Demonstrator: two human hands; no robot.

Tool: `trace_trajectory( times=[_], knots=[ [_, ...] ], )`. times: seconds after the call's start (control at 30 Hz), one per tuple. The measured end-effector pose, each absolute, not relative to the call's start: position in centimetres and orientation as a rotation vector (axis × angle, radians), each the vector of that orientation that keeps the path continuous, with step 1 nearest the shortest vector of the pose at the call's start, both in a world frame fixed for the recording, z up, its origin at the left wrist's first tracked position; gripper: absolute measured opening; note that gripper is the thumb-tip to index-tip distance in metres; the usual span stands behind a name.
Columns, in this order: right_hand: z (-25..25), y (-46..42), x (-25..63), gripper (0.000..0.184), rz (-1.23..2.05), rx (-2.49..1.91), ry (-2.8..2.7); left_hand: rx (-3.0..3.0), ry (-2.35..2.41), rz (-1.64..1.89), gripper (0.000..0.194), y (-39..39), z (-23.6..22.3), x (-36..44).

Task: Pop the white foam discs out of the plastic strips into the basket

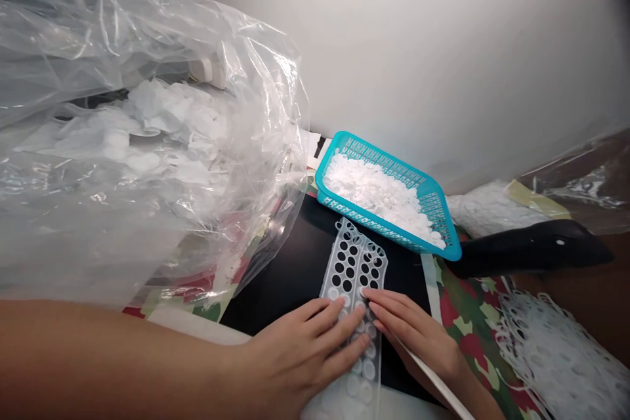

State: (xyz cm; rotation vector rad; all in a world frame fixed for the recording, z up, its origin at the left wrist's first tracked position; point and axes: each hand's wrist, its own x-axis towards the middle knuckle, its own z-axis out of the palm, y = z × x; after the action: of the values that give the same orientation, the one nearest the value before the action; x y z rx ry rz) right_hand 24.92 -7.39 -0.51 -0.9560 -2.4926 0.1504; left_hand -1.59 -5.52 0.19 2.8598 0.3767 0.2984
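A translucent plastic sheet [358, 252] with rows of round holes lies lengthwise on a black board [280, 282]. The far holes show black through them; white discs [369, 368] sit in the nearer ones. My left hand [310, 351] rests flat over the sheet's left side with its fingers spread. From the right, my right hand [423, 335] reaches over the sheet, fingers drawn together at a small white disc [363, 291]. A thin white strip [436, 380] crosses in front of that hand; whether it is held is unclear.
A turquoise basket [394, 226] of white pieces stands beyond the sheet. A large clear plastic bag [256, 79] with white pieces fills the left. A black handle-like object [531, 249] lies at right, above a pile of perforated plastic scraps [566, 348] on patterned cloth [467, 321].
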Motion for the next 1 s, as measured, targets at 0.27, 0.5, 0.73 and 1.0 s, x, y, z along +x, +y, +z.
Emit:
trace_trajectory(
  times=[0.27, 0.5, 0.73, 1.0],
  knots=[
    [-0.3, -7.6, 25.1, 0.026, 0.170, -0.992, -2.488, 2.755, 0.379, 0.277, 0.076, -5.4, -0.4, -1.6],
    [-0.6, -7.6, 25.0, 0.030, 0.165, -0.981, -2.507, 2.685, 0.288, 0.309, 0.079, -4.9, -0.2, -1.7],
    [-0.9, -7.9, 24.4, 0.040, 0.115, -1.090, -2.463, 2.720, 0.279, 0.309, 0.078, -4.8, -0.1, -1.5],
    [0.6, -7.4, 24.7, 0.041, -0.277, -1.193, -2.143, 2.803, 0.288, 0.293, 0.074, -5.0, -0.2, -1.5]
  ],
)
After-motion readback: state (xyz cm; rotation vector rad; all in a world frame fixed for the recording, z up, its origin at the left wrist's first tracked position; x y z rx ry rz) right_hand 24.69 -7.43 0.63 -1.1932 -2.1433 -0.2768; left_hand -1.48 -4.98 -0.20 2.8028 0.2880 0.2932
